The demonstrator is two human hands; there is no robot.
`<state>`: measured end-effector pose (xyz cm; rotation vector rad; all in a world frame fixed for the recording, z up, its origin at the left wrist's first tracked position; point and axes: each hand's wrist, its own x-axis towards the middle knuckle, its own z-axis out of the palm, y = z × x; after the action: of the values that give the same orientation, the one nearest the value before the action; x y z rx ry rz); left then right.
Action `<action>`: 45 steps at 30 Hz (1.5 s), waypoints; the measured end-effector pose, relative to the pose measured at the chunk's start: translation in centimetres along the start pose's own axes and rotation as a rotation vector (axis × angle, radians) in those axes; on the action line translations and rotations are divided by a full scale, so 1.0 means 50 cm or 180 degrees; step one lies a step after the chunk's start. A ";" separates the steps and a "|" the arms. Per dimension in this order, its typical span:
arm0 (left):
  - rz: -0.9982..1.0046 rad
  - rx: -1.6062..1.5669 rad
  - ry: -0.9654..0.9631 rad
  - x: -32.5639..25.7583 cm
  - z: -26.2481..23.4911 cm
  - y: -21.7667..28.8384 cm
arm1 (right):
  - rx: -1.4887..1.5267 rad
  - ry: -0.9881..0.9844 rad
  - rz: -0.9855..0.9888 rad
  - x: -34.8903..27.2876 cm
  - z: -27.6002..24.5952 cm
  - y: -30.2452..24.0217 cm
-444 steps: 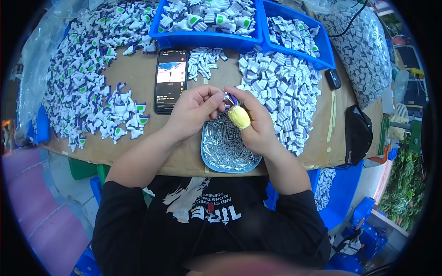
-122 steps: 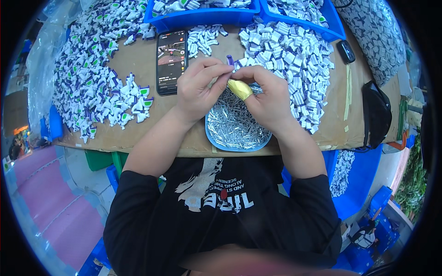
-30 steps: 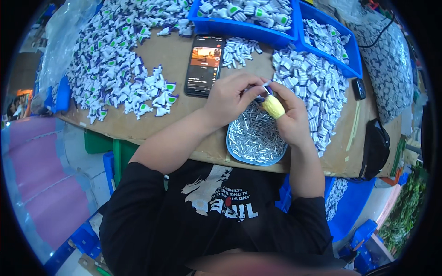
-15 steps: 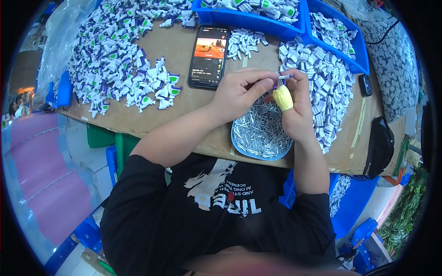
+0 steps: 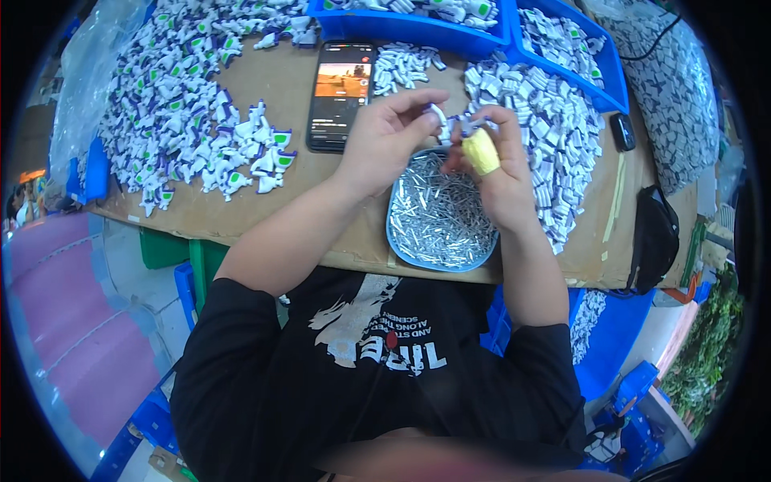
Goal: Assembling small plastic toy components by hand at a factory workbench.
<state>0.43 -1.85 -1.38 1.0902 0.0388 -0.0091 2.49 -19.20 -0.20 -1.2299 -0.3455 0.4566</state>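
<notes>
My left hand pinches a small white plastic piece with purple trim between thumb and fingertips. Just to its right, the fingers of my right hand are curled round a small white-and-purple part, partly hidden by the fingers. Yellow wrapping covers one digit of the right hand. Both hands are above a light blue tub filled with thin silvery metal pins. A small gap separates the two held pieces.
A phone lies left of my hands. Loose white-and-purple parts are heaped at the left and right, with small white pieces behind. Blue bins stand at the back. A black pouch and small black device lie right.
My hands were together over the tub and have come apart, the left moving leftward with a white piece. The whole view has shifted slightly.
</notes>
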 end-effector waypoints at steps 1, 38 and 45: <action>-0.0009 -0.0036 -0.0026 0.000 0.000 0.004 | 0.0015 -0.0143 0.0052 0.000 0.003 0.001; 0.1006 -0.0006 -0.0582 -0.018 0.010 0.007 | -0.1416 -0.0032 -0.0797 -0.007 0.022 -0.005; 0.0419 -0.0079 -0.0774 -0.012 -0.001 0.010 | -0.2894 0.0068 -0.1168 -0.003 0.029 -0.034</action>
<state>-0.16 -1.58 -0.92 1.0587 -0.2507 -0.0226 1.87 -18.54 1.86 -1.9926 -0.7948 -0.0646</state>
